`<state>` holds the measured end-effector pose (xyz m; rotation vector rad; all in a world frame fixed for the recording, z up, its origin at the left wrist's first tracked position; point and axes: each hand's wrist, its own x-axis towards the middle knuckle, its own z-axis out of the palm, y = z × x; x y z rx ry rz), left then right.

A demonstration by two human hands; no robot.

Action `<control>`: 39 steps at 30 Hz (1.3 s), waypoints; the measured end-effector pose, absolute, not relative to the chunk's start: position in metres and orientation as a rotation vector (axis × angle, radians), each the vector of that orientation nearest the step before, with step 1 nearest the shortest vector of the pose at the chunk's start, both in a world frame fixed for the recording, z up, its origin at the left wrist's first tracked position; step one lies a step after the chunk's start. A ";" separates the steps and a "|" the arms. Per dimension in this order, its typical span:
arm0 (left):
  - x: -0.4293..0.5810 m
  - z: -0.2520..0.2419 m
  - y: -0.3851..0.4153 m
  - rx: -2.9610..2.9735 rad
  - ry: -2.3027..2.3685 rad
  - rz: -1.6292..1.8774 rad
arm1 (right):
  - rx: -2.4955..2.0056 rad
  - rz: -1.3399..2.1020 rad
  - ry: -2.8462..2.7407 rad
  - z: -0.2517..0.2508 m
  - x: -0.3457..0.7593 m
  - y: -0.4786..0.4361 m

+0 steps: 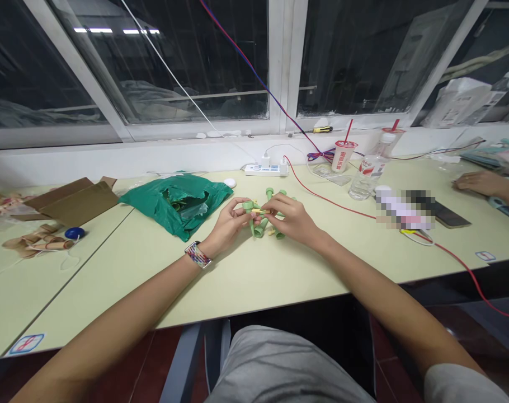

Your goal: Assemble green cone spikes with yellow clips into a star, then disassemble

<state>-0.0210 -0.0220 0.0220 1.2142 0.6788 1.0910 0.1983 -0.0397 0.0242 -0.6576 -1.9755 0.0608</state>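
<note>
Fingers of both hands pinch a green plastic part.

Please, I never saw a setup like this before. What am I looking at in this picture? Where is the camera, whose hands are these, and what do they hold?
This is no machine: it is a person working with two bare hands. The picture comes from a camera worn on the person's head, looking forward and down, so the arms reach in from the bottom. The left hand, with a colourful woven band on its wrist, and the right hand together hold a small green and yellow plastic part. More green plastic pieces lie just below it on the pale table. Nearby are a green plastic bag, a cardboard box and a power strip. At the right, another person's hand rests on the table.
</note>
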 end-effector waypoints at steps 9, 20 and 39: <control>-0.022 0.024 -0.021 1.221 0.677 1.072 | -0.702 0.065 -2.007 0.021 0.201 -0.037; -0.019 0.030 -0.028 1.289 0.697 1.047 | -0.613 0.109 -1.971 0.020 0.191 -0.045; -0.018 0.028 -0.027 1.353 0.672 1.024 | -0.748 0.553 -1.794 0.019 0.187 -0.045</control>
